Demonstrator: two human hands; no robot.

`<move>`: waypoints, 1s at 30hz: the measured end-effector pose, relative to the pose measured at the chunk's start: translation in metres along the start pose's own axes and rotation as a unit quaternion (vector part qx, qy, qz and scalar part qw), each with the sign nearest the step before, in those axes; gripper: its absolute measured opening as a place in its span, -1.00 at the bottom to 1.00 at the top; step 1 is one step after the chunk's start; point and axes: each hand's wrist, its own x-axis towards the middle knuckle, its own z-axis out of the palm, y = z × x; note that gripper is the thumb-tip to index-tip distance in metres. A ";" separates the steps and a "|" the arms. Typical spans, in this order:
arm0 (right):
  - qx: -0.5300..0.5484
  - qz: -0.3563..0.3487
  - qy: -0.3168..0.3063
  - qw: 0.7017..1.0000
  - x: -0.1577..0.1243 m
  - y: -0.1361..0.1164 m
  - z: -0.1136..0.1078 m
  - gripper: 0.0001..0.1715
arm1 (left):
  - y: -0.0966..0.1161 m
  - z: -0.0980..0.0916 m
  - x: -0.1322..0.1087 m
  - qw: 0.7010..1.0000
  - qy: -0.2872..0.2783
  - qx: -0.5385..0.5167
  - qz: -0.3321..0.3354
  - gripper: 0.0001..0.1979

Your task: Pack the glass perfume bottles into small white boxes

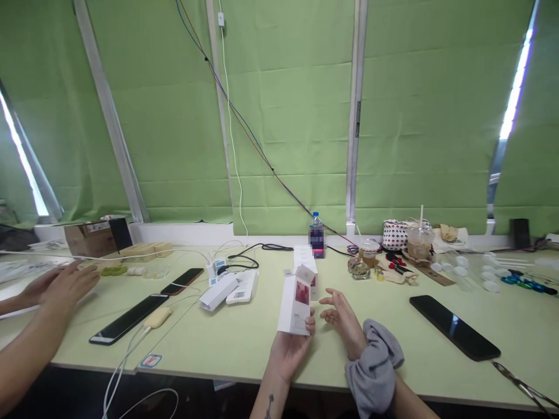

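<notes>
My left hand is wrapped round the lower part of a small white box with a red picture on its front. The box stands upright in it, its top flaps sticking up open. Just to the right of the box is my right hand, fingers apart and holding nothing, with a grey cloth band round the wrist. Behind the held box, more white boxes stand on the table beside a bottle with a blue cap.
At the left, another person's hands are over the table. Phones lie at left and a black phone at right, near metal pliers. A white carton, power strip, cables, cups and small parts lie farther back.
</notes>
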 end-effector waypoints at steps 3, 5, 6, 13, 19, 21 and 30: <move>0.002 -0.008 0.001 1.000 0.000 0.000 0.002 -0.53 | -0.001 0.000 0.001 1.000 0.005 -0.024 -0.016 -0.70; 0.001 -0.008 -0.001 1.000 0.000 0.001 0.002 -0.52 | -0.001 0.000 0.001 1.000 -0.002 -0.023 -0.018 -0.70; 0.000 -0.005 -0.002 1.000 0.000 0.002 0.002 -0.51 | -0.001 0.000 0.000 1.000 -0.006 -0.021 -0.021 -0.71; -0.012 -0.012 -0.010 1.000 -0.003 0.004 0.003 -0.59 | -0.002 -0.004 0.001 1.000 -0.007 0.010 -0.027 -0.73; -0.037 -0.039 0.002 0.999 0.001 0.006 0.008 -0.51 | 0.006 -0.005 0.004 0.977 -0.012 0.183 0.108 -0.67; -0.053 -0.053 0.012 0.997 0.002 0.006 0.007 -0.53 | 0.012 -0.004 0.004 0.951 0.009 0.255 0.174 -0.51; -0.210 -0.163 0.118 0.957 0.044 -0.038 -0.043 -0.65 | 0.016 -0.004 0.004 0.798 0.105 0.523 0.280 -0.71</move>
